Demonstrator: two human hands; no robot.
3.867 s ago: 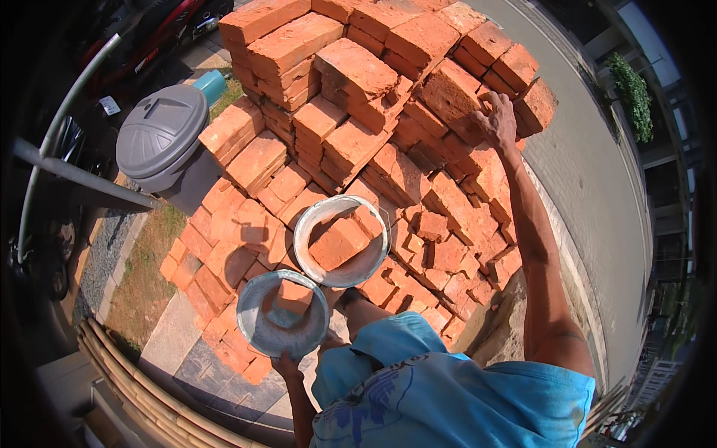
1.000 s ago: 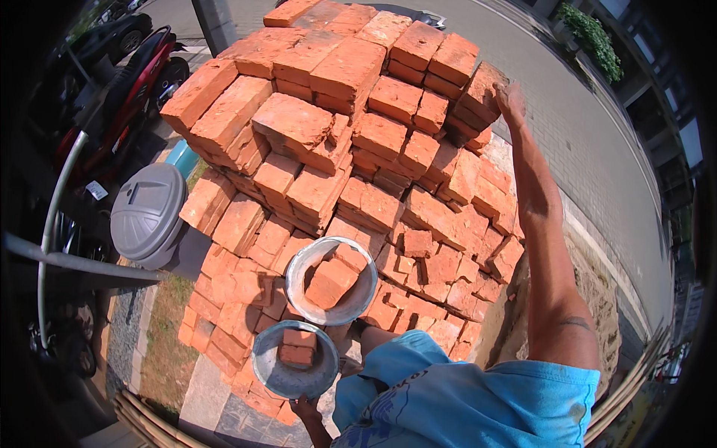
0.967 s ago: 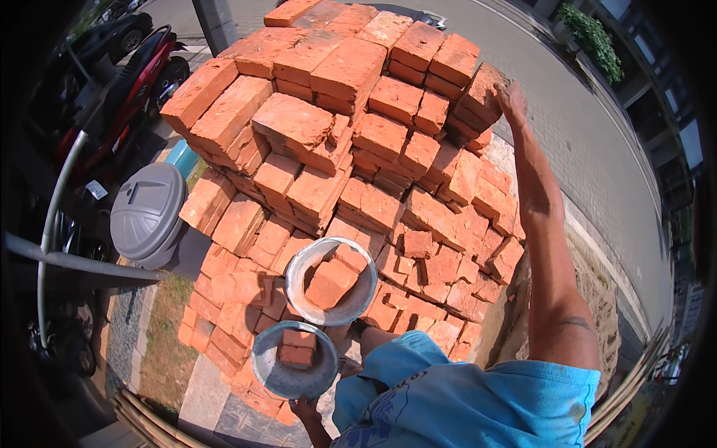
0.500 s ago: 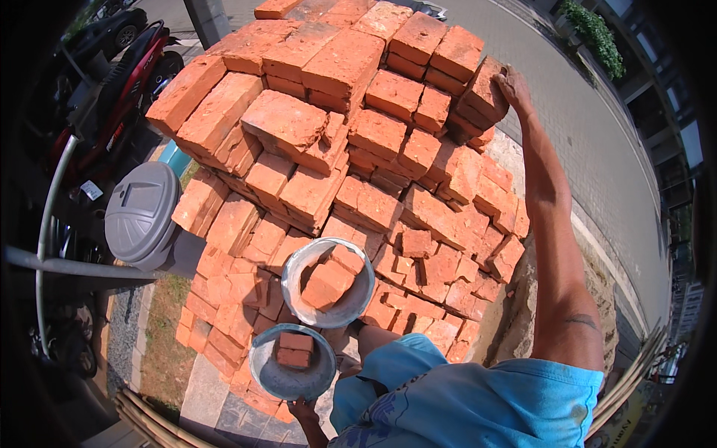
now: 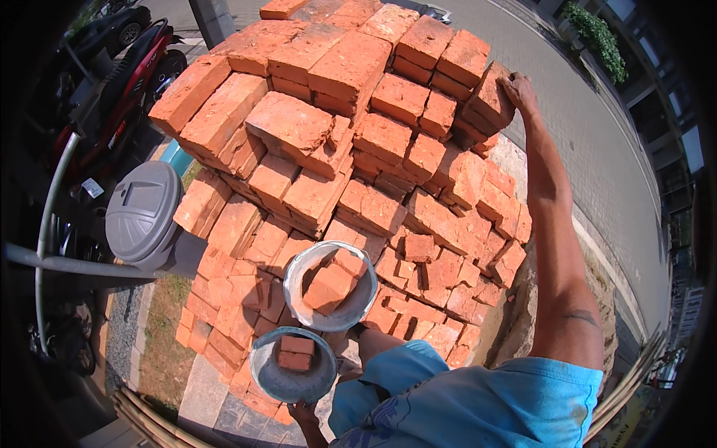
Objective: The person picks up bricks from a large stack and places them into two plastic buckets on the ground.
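My right arm reaches out to the right side of a big stack of orange-red bricks (image 5: 349, 61). There my right hand (image 5: 520, 91) is closed on the outer edge of a brick (image 5: 493, 93), which stands tilted against its neighbours; the fingertips are partly hidden. Low in the view, my left hand (image 5: 302, 413) grips the near rim of a grey bucket (image 5: 328, 384). Two small brick pieces (image 5: 296, 352) lie inside that bucket. Just beyond it, a second whitish bucket (image 5: 366, 306) with broken bricks (image 5: 329, 290) rests on the lower part of the pile.
Loose and broken bricks (image 5: 441, 272) slope down toward me. On the left are a grey lidded bin (image 5: 142, 209), a metal rail (image 5: 82, 266) and a red motorbike (image 5: 134, 86). A paved road (image 5: 575, 127) runs along the right. Bamboo poles (image 5: 160, 425) lie at lower left.
The view has shifted slightly, moving the pile a little right and down in the picture. Both hands keep their holds on the brick and the bucket.
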